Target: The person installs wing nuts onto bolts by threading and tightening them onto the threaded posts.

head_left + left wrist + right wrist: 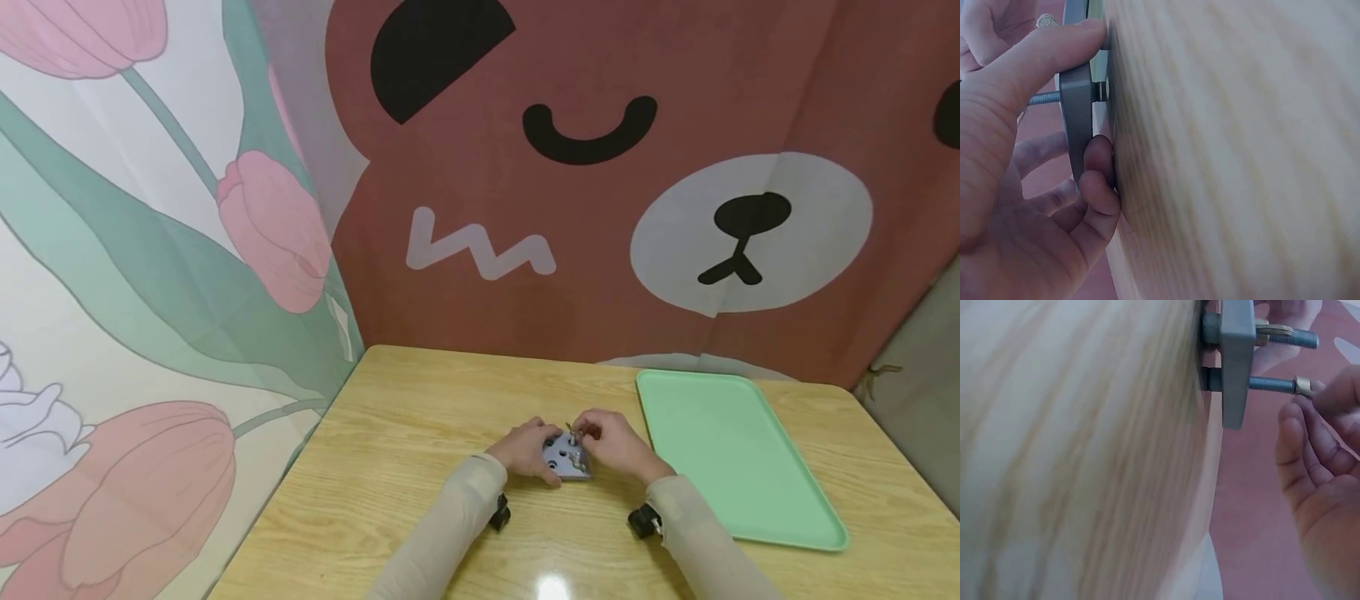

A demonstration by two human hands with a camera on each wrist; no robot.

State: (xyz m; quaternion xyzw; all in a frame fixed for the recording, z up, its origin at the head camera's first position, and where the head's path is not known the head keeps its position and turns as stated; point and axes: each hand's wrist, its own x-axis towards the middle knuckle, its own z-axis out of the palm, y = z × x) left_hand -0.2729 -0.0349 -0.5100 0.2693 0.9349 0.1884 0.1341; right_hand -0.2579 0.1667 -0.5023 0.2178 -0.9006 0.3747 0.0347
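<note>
A flat, grey, thick-edged plate (1237,375) with dark round holes on its left part sits above a light wood-grain table (390,433), near the middle of the table's width; the hands cover part of its outline. Two grey threaded metal bolts (1272,384) pass through its right part, their heads on the underside, next to the tabletop. One bolt carries a brass-coloured wing nut (1274,329) close against the plate; the other has a small brass-coloured nut (1302,385) at its free end.

The left hand (527,452) grips the plate from its left side, thumb along the near edge and fingers curled at the far edge and underside. The right hand (617,444), at the plate's far right, holds the small nut in a narrow pinch of thumb and fingers.

A pale green rectangular tray (735,458) with rounded corners and a raised rim lies to the right, apart from the plate, its near end beyond the right forearm.
</note>
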